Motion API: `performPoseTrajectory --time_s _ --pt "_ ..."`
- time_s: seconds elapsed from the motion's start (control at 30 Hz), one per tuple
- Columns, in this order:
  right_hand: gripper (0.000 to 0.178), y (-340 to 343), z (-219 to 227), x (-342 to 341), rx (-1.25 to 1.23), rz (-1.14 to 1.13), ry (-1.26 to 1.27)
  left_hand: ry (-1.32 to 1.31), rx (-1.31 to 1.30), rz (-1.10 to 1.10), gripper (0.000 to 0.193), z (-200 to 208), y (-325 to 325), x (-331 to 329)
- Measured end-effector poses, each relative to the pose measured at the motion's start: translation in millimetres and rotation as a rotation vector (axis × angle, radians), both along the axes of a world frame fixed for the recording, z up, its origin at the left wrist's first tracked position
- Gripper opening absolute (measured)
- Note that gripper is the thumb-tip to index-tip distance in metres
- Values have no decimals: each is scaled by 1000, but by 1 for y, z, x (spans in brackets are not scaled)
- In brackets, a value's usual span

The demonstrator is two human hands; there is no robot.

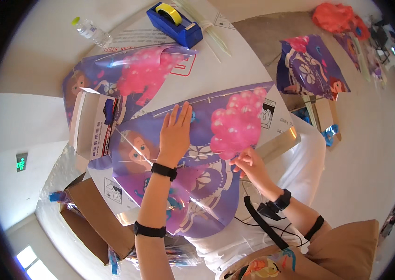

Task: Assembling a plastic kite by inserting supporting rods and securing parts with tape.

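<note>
A purple printed sheet (160, 126) with a cartoon figure and pink balloons lies before me, its lower part bending over the table's near edge. One thin pale rod runs along its far edge, and another thin line crosses its middle. My left hand (176, 133) rests flat on the sheet near the far edge, fingers stretched out and holding nothing. By the sheet's right side, just below the balloons, my right hand (250, 167) has its thumb and fingers bent together in a pinch. What they hold is too small to make out.
A second printed sheet (146, 74) lies beyond, with a small open carton (95, 123) on the left. Farther back stand a blue tape dispenser (174, 25), a water bottle (91, 31) and a bundle of pale rods (207, 28). A brown cardboard box (99, 214) stands lower left.
</note>
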State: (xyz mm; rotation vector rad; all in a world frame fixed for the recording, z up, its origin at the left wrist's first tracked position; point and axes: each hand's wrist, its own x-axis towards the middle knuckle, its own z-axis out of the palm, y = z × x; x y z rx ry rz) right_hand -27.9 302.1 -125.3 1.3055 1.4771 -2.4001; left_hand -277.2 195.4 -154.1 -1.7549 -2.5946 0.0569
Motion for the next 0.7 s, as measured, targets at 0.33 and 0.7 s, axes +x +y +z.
performPoseTrajectory --time_s 0.33,0.7 --pt "23 8 -17 -35 1397 561 285 -567 549 511 49 82 -92 45" --pt "36 37 -34 -26 1568 594 277 -282 110 732 85 26 -196 194"
